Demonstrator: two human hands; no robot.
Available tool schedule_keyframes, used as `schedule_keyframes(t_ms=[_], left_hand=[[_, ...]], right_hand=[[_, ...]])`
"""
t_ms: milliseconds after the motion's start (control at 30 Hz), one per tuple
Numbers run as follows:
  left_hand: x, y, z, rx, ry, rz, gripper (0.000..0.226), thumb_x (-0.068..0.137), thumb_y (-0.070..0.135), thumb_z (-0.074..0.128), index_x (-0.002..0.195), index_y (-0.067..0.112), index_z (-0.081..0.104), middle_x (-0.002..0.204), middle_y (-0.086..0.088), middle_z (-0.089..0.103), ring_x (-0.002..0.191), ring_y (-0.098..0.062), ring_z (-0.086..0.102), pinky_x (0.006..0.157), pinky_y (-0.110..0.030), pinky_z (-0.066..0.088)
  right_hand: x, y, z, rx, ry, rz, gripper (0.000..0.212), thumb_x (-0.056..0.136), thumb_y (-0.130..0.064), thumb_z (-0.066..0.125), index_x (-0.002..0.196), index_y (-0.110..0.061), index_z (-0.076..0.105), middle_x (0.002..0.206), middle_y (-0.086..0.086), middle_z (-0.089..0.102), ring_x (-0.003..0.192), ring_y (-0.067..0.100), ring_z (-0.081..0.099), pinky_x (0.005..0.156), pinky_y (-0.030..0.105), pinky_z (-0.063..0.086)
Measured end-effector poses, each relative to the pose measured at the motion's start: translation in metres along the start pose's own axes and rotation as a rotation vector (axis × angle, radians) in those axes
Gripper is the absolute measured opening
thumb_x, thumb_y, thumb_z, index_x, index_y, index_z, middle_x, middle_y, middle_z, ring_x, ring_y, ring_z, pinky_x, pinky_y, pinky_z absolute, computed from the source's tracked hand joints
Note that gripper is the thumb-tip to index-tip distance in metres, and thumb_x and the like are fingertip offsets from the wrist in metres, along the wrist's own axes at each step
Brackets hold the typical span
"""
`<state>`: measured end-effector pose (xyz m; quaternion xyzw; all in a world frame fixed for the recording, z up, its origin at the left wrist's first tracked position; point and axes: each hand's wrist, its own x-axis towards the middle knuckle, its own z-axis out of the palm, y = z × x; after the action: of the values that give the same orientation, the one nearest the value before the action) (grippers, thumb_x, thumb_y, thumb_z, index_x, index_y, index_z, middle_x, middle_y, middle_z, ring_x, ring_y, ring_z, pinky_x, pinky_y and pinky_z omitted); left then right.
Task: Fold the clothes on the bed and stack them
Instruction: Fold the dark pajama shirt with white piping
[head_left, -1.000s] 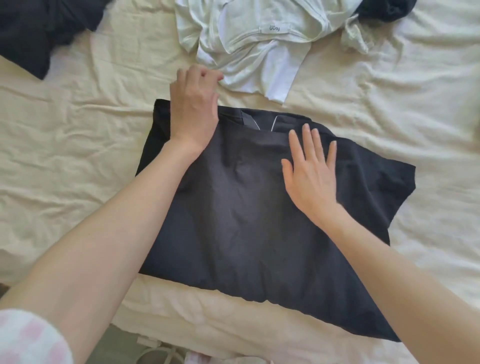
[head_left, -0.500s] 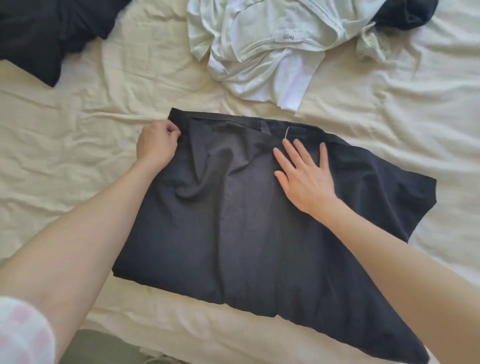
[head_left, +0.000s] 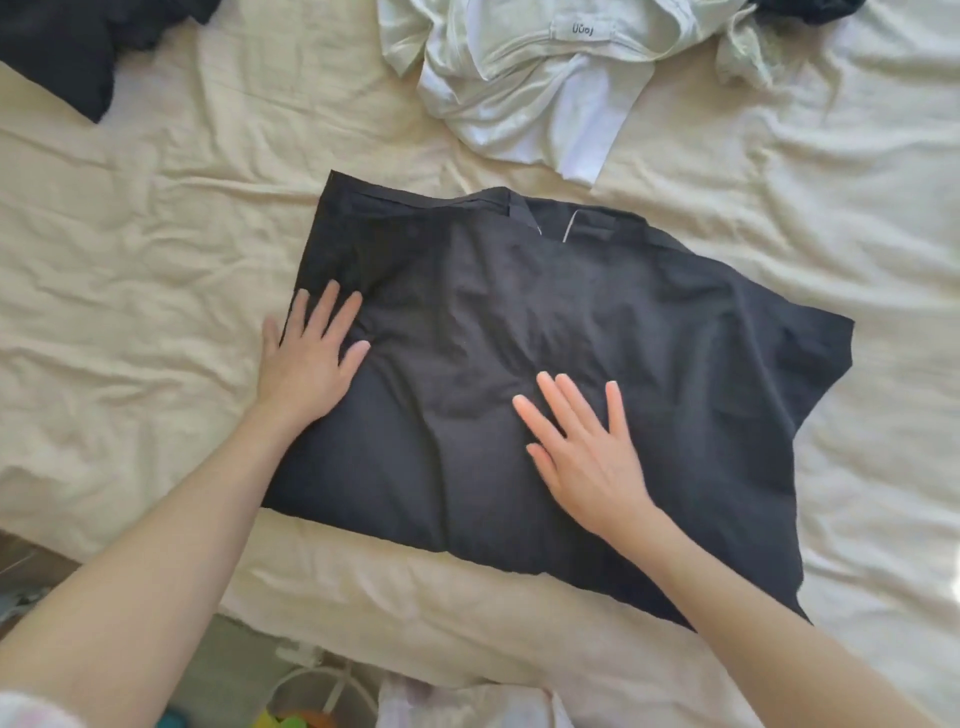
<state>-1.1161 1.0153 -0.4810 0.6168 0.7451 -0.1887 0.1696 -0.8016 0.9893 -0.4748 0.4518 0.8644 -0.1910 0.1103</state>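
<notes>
At six o'clock, below the mattress edge, we see a white wire basket (head_left: 317, 691) holding blurred bright-coloured items (head_left: 291, 719)

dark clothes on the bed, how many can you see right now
3. A black shirt lies spread mid-bed under both flat hands. A dark heap sits at the top left corner. A dark piece peeks out at the top right, mostly cut off by the frame; more may be hidden.

Bright soft daylight, slight blur, wide-angle warp

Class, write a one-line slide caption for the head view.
Both hands, left and right, press flat on a black garment spread on the cream bedsheet.
</notes>
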Motion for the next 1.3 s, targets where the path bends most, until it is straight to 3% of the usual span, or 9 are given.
schedule_keyframes(t_ms=[200,367,500,600,700,867,1000,1167,1300], left_hand=[[-0.047,0.032,-0.008,-0.420,0.160,-0.195,0.054,0.097,0.023,0.042,0.148,0.017,0.024,0.156,-0.012,0.019,0.144,-0.030,0.012,0.114,-0.052,0.013],[-0.146,0.045,0.023,-0.472,-0.009,-0.438,0.052,0.098,0.024,0.044,0.147,0.015,0.030,0.157,-0.013,0.010,0.145,-0.032,0.004,0.116,-0.048,0.009],[-0.174,0.035,0.033,-0.618,0.194,-0.518,0.059,0.092,0.018,0.057,0.144,0.008,0.032,0.154,-0.022,0.015,0.143,-0.036,0.011,0.115,-0.046,0.017],[-0.158,0.017,0.030,-1.116,0.333,-0.950,0.066,0.087,0.019,0.065,0.140,0.003,0.032,0.140,-0.014,0.037,0.126,-0.029,0.043,0.106,-0.042,0.037],[-0.144,0.004,0.025,-2.008,0.125,-1.228,0.046,0.092,0.022,0.061,0.134,0.010,0.046,0.130,-0.006,0.055,0.111,-0.022,0.058,0.095,-0.038,0.048],[-0.140,0.005,0.010,-2.048,0.235,-1.267,0.026,0.088,0.013,0.064,0.113,0.016,0.056,0.119,-0.005,0.062,0.098,-0.023,0.063,0.077,-0.039,0.054],[-0.147,0.035,-0.022,-1.773,0.557,-1.041,0.019,0.089,0.008,0.061,0.107,0.015,0.057,0.116,-0.002,0.064,0.098,-0.014,0.064,0.090,-0.034,0.053],[-0.158,0.119,-0.089,-1.351,0.718,-0.432,0.015,0.088,0.016,0.061,0.102,0.014,0.057,0.098,0.008,0.064,0.091,-0.003,0.061,0.087,-0.020,0.048],[-0.184,0.228,-0.104,-1.049,0.564,0.282,0.012,0.082,0.007,0.065,0.094,0.008,0.062,0.078,0.002,0.066,0.073,-0.013,0.061,0.068,-0.020,0.045]], right_hand=[[-0.033,0.022,-0.014,0.132,0.119,0.264,0.051,0.089,-0.018,0.061,0.137,-0.008,0.048,0.146,0.016,0.041,0.137,0.033,0.036,0.109,0.059,0.020],[-0.101,0.005,-0.013,0.193,0.107,0.358,0.051,0.086,-0.013,0.065,0.134,-0.006,0.051,0.145,0.018,0.041,0.136,0.036,0.036,0.107,0.061,0.024],[-0.136,-0.010,0.000,0.161,0.071,0.334,0.048,0.085,-0.019,0.065,0.132,-0.008,0.055,0.143,0.017,0.044,0.133,0.037,0.041,0.104,0.064,0.028],[-0.132,-0.016,0.004,0.158,0.081,0.347,0.055,0.081,-0.021,0.072,0.131,-0.009,0.055,0.142,0.017,0.045,0.132,0.036,0.041,0.105,0.063,0.025],[-0.118,-0.026,0.004,0.161,0.103,0.288,0.057,0.080,-0.023,0.072,0.133,-0.010,0.054,0.143,0.016,0.045,0.134,0.034,0.040,0.107,0.060,0.021],[-0.099,-0.039,0.005,0.109,-0.132,0.091,0.055,0.090,-0.033,0.059,0.140,-0.015,0.045,0.151,0.012,0.034,0.140,0.028,0.031,0.112,0.054,0.018],[-0.093,-0.034,0.007,0.431,-0.268,0.173,0.049,0.102,-0.032,0.033,0.149,-0.020,0.026,0.158,0.000,0.014,0.146,0.015,0.006,0.117,0.036,0.001],[-0.097,-0.010,-0.046,1.428,-0.026,0.692,0.028,0.099,-0.031,0.043,0.115,-0.023,0.064,0.118,-0.007,0.066,0.118,0.012,0.056,0.099,0.025,0.040],[-0.122,0.052,-0.075,1.905,0.204,0.789,0.049,0.100,-0.047,0.030,0.118,-0.012,0.059,0.108,0.007,0.070,0.102,0.020,0.067,0.087,0.033,0.052]])
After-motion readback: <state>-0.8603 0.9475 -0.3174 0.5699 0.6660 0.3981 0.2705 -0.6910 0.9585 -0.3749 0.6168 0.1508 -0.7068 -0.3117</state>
